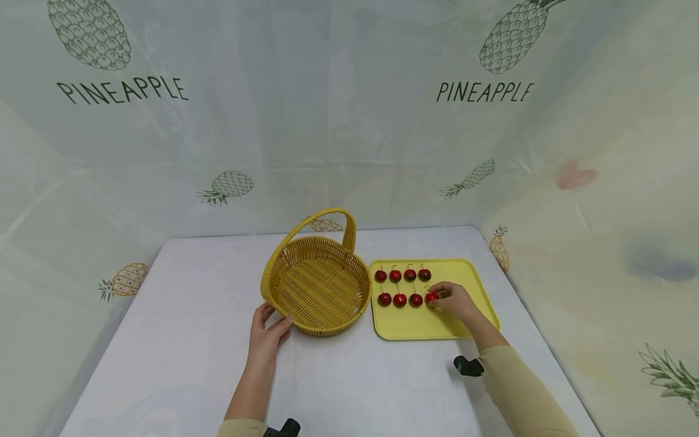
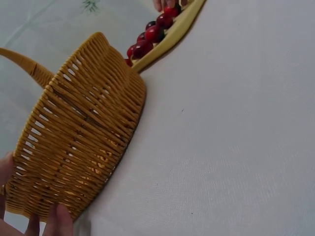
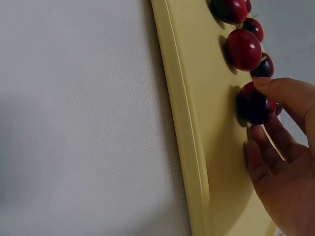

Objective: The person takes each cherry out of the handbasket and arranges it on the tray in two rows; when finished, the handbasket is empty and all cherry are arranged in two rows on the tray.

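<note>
1. Cherry (image 1: pixel 431 297) at the right end of the near row on the yellow tray (image 1: pixel 475 282) is pinched between thumb and fingertips (image 3: pixel 275 88) of the right hand (image 1: pixel 455 301); in the right wrist view the fruit (image 3: pixel 255 104) is seen resting on the tray floor.
2. Seven more cherries are laid beside it: three in the same row (image 1: pixel 400 299) and four in the far row (image 1: pixel 402 275), each just beside the next.
3. The woven yellow basket (image 1: pixel 318 285) is steadied by the left hand (image 1: pixel 266 338), whose fingers are spread against the near outer wall (image 2: pixel 74 162); nothing is seen inside it.
4. Basket and tray are set just beside each other on the white table (image 1: pixel 191 340).
5. For a clean pick, the pinch is best kept light on the round body, the fruit lifted straight up so that the neighbouring cherry is not knocked, and the basket held firm.
</note>
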{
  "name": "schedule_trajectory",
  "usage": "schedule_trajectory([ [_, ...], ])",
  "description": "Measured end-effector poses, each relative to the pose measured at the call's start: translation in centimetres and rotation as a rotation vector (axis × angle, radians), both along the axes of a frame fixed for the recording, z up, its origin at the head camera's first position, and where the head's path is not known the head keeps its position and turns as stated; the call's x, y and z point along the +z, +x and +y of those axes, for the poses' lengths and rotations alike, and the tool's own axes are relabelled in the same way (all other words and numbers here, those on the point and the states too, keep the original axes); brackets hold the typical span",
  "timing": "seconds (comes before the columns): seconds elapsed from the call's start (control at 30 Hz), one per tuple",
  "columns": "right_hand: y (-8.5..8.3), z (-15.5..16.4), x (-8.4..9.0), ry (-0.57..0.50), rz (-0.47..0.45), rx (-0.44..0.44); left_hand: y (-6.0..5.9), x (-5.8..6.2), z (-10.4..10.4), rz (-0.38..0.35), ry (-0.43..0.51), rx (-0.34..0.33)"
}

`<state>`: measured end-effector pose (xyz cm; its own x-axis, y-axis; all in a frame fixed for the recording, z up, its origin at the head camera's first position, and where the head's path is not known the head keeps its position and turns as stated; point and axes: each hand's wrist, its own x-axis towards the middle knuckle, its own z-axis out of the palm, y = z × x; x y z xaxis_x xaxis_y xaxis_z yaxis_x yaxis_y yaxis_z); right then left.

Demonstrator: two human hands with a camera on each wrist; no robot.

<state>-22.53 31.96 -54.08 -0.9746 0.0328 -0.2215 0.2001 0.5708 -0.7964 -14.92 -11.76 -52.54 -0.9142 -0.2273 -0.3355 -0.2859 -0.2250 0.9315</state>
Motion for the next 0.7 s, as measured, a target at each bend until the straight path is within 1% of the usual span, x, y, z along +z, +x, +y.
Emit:
schedule_trajectory([
  [0.17, -0.1, 0.0, 0.1, 0.003, -0.005, 0.006, -0.2, 0.0, -0.3, -0.003, -0.007, -0.012],
  [0.2, -0.1, 0.0, 0.2, 0.008, 0.002, 0.018, -0.2, 0.0, -0.3, -0.004, -0.008, -0.017],
  [0.3, -0.2, 0.2, 0.4, 0.011, 0.009, 0.028, -0.3, 0.1, -0.6, 0.0, -0.009, -0.037],
  [0.4, -0.2, 0.2, 0.8, 0.018, 0.017, 0.044, -0.5, 0.2, -1.0, 0.015, -0.029, -0.072],
  [0.5, -0.1, 0.3, 1.4, 0.026, 0.03, 0.062, -0.6, 0.3, -1.5, 0.02, -0.071, -0.106],
  [0.6, 0.1, 0.4, 2.0, 0.031, 0.054, 0.084, -0.8, 0.4, -1.9, 0.005, -0.132, -0.143],
  [0.7, 0.3, 0.6, 2.7, 0.037, 0.082, 0.128, -1.1, 0.5, -2.5, -0.014, -0.195, -0.193],
])
